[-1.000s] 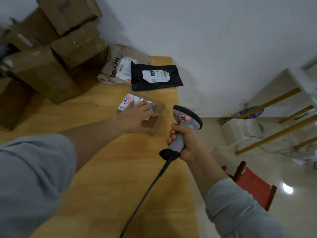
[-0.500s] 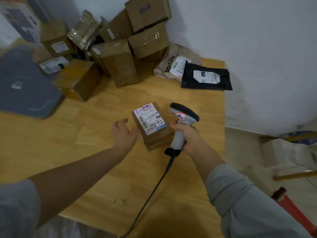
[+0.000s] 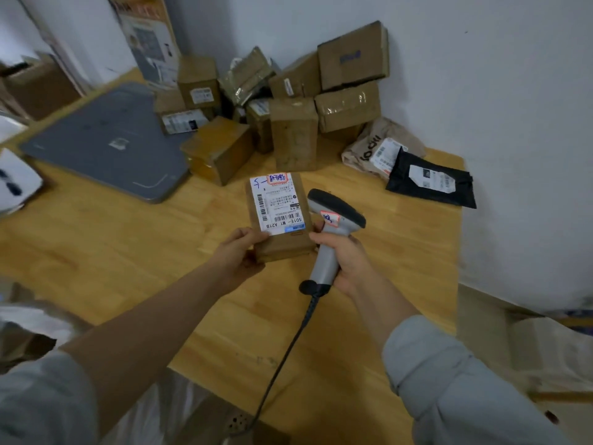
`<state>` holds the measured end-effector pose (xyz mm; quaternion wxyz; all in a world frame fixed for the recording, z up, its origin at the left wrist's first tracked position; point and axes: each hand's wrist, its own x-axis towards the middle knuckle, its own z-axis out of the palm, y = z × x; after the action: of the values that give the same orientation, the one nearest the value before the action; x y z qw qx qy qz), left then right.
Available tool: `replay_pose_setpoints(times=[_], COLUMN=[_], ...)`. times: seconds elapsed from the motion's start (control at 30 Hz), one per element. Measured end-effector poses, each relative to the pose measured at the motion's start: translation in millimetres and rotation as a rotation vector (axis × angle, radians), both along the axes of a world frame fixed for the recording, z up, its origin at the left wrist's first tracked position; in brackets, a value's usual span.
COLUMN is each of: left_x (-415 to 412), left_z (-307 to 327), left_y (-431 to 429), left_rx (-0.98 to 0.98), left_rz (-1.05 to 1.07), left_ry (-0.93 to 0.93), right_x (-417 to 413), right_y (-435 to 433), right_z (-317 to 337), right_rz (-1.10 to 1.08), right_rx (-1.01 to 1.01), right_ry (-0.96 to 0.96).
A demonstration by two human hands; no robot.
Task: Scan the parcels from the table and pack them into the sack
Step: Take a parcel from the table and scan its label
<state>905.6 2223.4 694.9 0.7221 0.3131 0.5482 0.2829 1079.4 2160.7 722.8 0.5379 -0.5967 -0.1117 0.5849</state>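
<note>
A small brown parcel (image 3: 282, 247) with a white shipping label facing up is in the middle of the wooden table (image 3: 128, 252). My left hand (image 3: 239, 256) grips its near left corner, thumb on top. My right hand (image 3: 345, 261) holds the grey handle of a barcode scanner (image 3: 333, 220), whose dark head sits just right of the parcel's label. The scanner's cable (image 3: 282, 358) trails toward me across the table. The sack is partly visible as pale fabric (image 3: 29, 326) at the lower left edge.
Several brown cardboard boxes (image 3: 293, 133) are piled in the back corner against the white wall. A tan mailer (image 3: 375, 146) and a black mailer (image 3: 431, 184) lie at the back right. A flat grey package (image 3: 106, 142) lies at the left. The table's right edge drops to the floor.
The parcel has come closer to me and turned label-up. My left hand went from resting on it, then off beside it, to gripping its near corner. The scanner stayed beside it.
</note>
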Motion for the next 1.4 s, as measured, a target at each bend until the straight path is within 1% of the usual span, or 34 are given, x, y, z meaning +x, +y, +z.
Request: replay_pose_setpoints(times=[0.1, 0.23, 0.3, 0.37, 0.43, 0.5, 0.63, 0.73, 0.83, 0.93, 1.1, 1.4], left_x=[-31, -75, -95, -113, -129, -145, -174, -196, -203, -209, -220, -231], left_z=[15, 32, 39, 47, 55, 67, 98, 109, 126, 134, 136, 134], left_y=[1, 12, 18, 24, 30, 38, 53, 64, 64, 67, 71, 71], left_rx=[0.03, 0.118, 0.156, 0.191, 0.227, 0.282, 0.336, 0.357, 0.409, 0.418, 0.419, 0.402], left_rz=[0.042, 0.021, 0.046, 0.077, 0.077, 0.07, -0.012, -0.064, -0.032, 0.013, -0.016, -0.041], left_ry=[-0.021, 0.037, 0.062, 0.14, 0.256, 0.343, 0.446, 0.603, 0.693, 0.761, 0.826, 0.857], right_x=[-24, -53, -67, -79, -89, -98, -112, -121, -131, -141, -152, -161], right_y=[5, 10, 10, 10, 7, 4, 1, -1, -6, -10, -13, -14], right_z=[13, 24, 29, 36, 45, 53, 64, 67, 69, 71, 78, 80], right_rz=[0.049, 0.136, 0.181, 0.239, 0.314, 0.382, 0.491, 0.572, 0.656, 0.74, 0.822, 0.881], right_rx=[0.049, 0.094, 0.119, 0.138, 0.165, 0.184, 0.187, 0.206, 0.199, 0.212, 0.251, 0.339], right_ry=[-0.017, -0.093, -0.135, -0.148, -0.118, -0.145, -0.33, -0.43, -0.531, -0.617, -0.73, -0.788])
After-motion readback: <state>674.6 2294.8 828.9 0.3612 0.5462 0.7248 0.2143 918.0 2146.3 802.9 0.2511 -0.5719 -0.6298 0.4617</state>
